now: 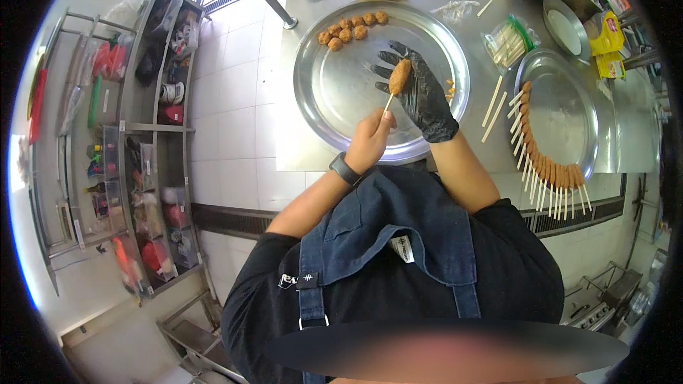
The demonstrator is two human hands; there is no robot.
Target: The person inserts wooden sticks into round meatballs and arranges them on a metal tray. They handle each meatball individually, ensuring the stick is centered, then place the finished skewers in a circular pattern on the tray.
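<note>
Tiled floor (238, 89), steel table (480, 153), skewered patty (400, 77)

Above a large round metal tray (324, 99), the bare left hand (373, 139) pinches the stick of a brown oblong skewer (400, 77) at the spread, black-gloved right hand (425, 96). Brown balls (346, 34) cluster on the tray; similar skewers (546, 168) line a second tray's rim (595, 114).

- From here I see a brown, rough-surfaced oblong of a dough-like mixture (400, 77), plump in the middle and narrower at its ends, moulded around the stick's upper end and resting against the black-gloved right hand (425, 96).
- A thin, pale wooden stick (388, 102) slants from its lower end into the bare left hand (371, 136), over the round metal tray (334, 99).
</note>
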